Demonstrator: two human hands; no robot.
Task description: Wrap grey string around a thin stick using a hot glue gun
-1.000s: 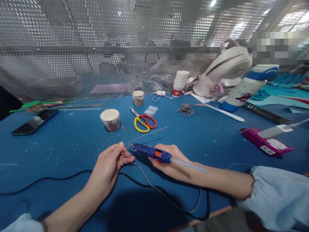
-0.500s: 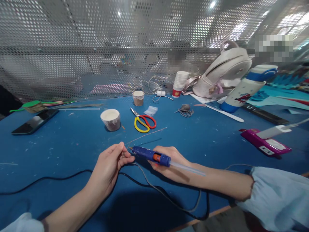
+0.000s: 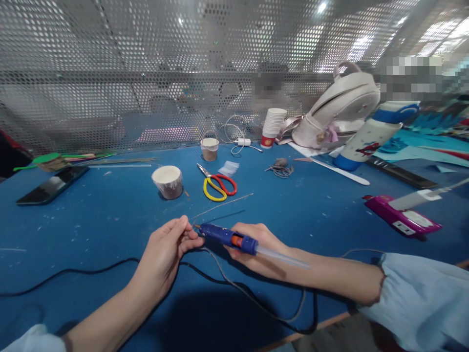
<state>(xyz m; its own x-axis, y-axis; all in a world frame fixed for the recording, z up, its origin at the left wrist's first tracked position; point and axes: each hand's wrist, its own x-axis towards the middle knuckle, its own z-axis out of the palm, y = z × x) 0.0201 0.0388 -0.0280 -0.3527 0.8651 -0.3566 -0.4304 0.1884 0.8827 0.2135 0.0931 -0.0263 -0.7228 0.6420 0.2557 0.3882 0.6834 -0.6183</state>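
My left hand [image 3: 172,247] pinches the near end of a thin stiff strand [image 3: 223,204], like a wire or stem, which slants up to the right above the table. Wrapped in my right hand [image 3: 256,247] is a blue glue gun [image 3: 223,234] with a clear glue stick out of its back end. Its nozzle points left, close to my left fingertips; whether it touches the strand I cannot tell. Beyond my hands lie scissors [image 3: 218,188] with one yellow and one red handle. A paper cup wrapped in brown [image 3: 168,183] stands to their left.
Dark cords [image 3: 234,283] run beneath my hands across the blue table [image 3: 91,230]. A small basket [image 3: 209,149], stacked paper cups [image 3: 273,127], grey yarn [image 3: 281,167], a backpack [image 3: 337,112] and a bottle [image 3: 370,137] stand farther back. A phone [image 3: 53,185] lies left, a purple device [image 3: 401,215] right.
Almost nothing differs. The glue gun's nozzle has dipped very slightly beside my left fingertips, and the whole view has shifted a little.
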